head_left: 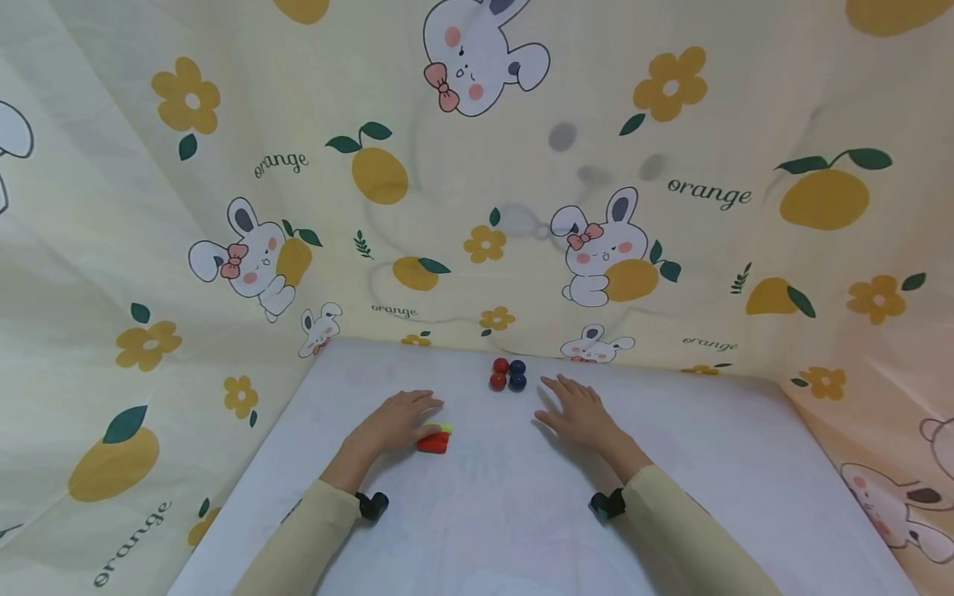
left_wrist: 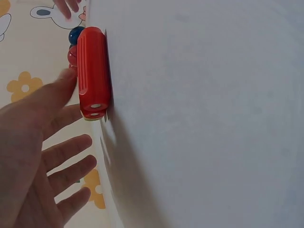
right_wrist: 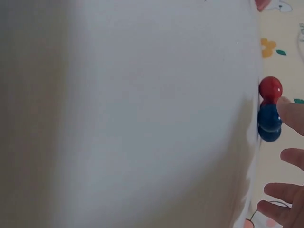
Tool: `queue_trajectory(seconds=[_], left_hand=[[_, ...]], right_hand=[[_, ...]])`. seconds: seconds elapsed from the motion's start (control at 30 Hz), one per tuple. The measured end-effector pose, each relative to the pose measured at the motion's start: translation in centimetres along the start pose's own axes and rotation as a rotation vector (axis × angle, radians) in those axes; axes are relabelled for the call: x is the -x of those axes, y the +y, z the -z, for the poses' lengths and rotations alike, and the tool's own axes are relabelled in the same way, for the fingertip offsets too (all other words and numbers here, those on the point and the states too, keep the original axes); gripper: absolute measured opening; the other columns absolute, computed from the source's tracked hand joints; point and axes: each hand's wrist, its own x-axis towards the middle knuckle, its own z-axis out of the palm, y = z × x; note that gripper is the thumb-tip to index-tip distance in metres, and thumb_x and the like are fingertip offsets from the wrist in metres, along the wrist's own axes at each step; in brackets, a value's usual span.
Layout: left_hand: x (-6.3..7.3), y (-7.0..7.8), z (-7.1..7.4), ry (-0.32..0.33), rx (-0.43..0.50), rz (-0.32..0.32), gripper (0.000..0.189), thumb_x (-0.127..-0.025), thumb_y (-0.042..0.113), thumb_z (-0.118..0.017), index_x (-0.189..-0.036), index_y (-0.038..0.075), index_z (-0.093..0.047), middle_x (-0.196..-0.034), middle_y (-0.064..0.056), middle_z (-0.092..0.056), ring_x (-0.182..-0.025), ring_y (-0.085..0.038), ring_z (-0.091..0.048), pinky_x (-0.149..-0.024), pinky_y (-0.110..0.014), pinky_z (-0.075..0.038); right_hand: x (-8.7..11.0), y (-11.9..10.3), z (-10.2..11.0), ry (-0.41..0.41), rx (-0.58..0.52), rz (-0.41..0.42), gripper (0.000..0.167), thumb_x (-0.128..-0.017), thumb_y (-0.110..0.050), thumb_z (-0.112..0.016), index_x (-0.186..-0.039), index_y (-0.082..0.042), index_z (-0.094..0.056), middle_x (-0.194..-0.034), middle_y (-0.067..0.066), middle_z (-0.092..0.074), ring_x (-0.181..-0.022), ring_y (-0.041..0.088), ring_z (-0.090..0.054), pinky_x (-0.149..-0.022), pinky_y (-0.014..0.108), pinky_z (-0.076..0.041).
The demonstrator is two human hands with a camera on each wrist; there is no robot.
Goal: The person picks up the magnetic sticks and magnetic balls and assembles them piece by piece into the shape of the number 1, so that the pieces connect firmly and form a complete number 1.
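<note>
My left hand (head_left: 397, 420) is spread over the table's left-middle, its thumb beside a small red plastic piece (head_left: 432, 444) with a yellow-green part along its far side. In the left wrist view this red piece (left_wrist: 92, 66) shows ridges along its side and holes in its near end; whether the thumb touches it I cannot tell. Two glossy red balls (head_left: 498, 381) and two dark blue balls (head_left: 517, 382) stand grouped near the back edge. To the right of them my right hand (head_left: 581, 414) is held with fingers apart, holding nothing; its thumb overlaps the blue balls (right_wrist: 270, 118) in the right wrist view.
A white table (head_left: 492, 513) lies under both arms. Behind it and at both sides hangs a cream cloth (head_left: 477, 174) printed with rabbits, oranges and flowers. Each wrist wears a small black camera, on the left (head_left: 373, 505) and on the right (head_left: 607, 503).
</note>
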Motion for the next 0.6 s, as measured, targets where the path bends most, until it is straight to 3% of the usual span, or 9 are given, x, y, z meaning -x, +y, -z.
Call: queue_trajectory(seconds=[0.6], left_hand=[[-0.6,0.3,0.3,0.004,0.034,-0.057,0.027,-0.106,0.029,-0.070,-0.132,0.022,-0.076,-0.144,-0.005,-0.066,-0.136,-0.028,-0.059,-0.116,-0.050,-0.046]], right_hand=[[-3.0,-1.8,-1.0,0.012,-0.051,-0.018,0.073,-0.103,-0.044,-0.071,-0.165,-0.017,-0.041,-0.166,0.017,-0.044,-0.153,0.043,-0.039,-0.122,0.068,-0.030]])
